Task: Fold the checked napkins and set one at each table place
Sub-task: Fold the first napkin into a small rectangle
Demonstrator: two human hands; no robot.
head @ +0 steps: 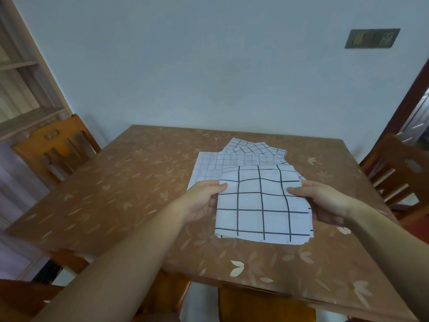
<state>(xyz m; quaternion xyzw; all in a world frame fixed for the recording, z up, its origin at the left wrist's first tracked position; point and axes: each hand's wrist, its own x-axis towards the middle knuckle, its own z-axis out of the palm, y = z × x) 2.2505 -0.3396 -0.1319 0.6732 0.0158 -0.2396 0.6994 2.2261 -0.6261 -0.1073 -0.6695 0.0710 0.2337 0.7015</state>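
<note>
A white napkin with a black check (262, 203) is lifted a little above the brown table (120, 189). My left hand (202, 201) pinches its left edge, thumb on top. My right hand (325, 201) pinches its right edge the same way. Its near edge hangs down toward the table. Behind it lies a flat napkin with a fine pale check (213, 168). A third napkin with a black check (253, 147) lies farther back, partly under the pale one.
The table has a leaf-patterned brown cover. A wooden chair (55, 149) stands at its left side and another chair (394, 168) at its right. A chair back (264, 305) shows below the near edge. A wall stands behind the table.
</note>
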